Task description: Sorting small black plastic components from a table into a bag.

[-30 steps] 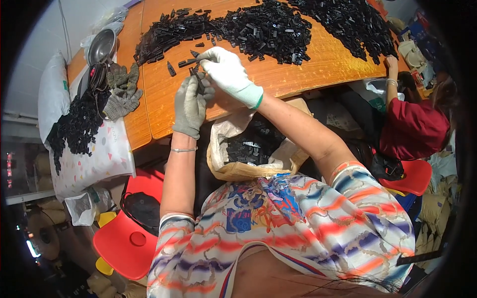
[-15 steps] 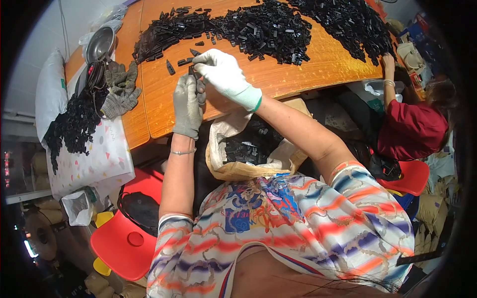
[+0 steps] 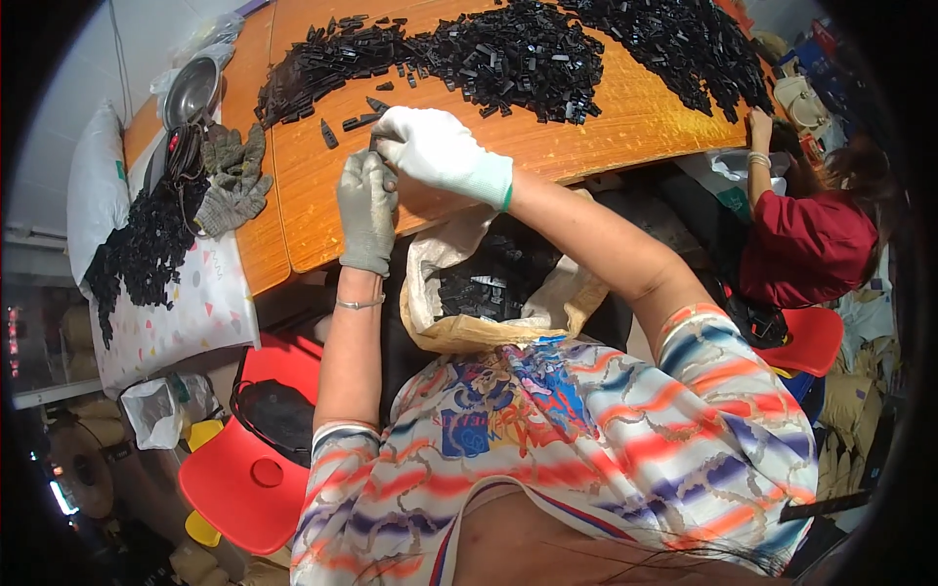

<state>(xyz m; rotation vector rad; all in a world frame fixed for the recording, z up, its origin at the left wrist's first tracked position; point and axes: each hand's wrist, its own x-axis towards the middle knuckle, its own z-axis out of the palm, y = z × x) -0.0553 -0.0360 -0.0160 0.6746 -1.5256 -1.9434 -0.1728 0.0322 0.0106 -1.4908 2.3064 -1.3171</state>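
My left hand (image 3: 367,210), in a grey glove, is closed in a pinch just over the table's near edge. Against its fingertips, the closed fingers of my right hand (image 3: 435,151), in a white glove, meet a small black plastic piece (image 3: 374,141). Most of that piece is hidden by the gloves, and I cannot tell which hand bears it. Beyond the hands lie a pointed black piece (image 3: 329,134) and a few other loose ones. Below my right wrist, an open sack (image 3: 422,298) holds many black plastic pieces (image 3: 484,293).
Large heaps of black pieces (image 3: 523,63) cover the far part of the wooden table (image 3: 322,215). At left are a metal bowl (image 3: 191,93), worn grey gloves (image 3: 234,181) and another black heap (image 3: 142,249). A red chair (image 3: 230,488) stands lower left. A person in dark red (image 3: 811,244) sits at right.
The fingers of my right hand have drawn down closer over the left fingertips, so less of the black piece shows. The whole view has shifted slightly.
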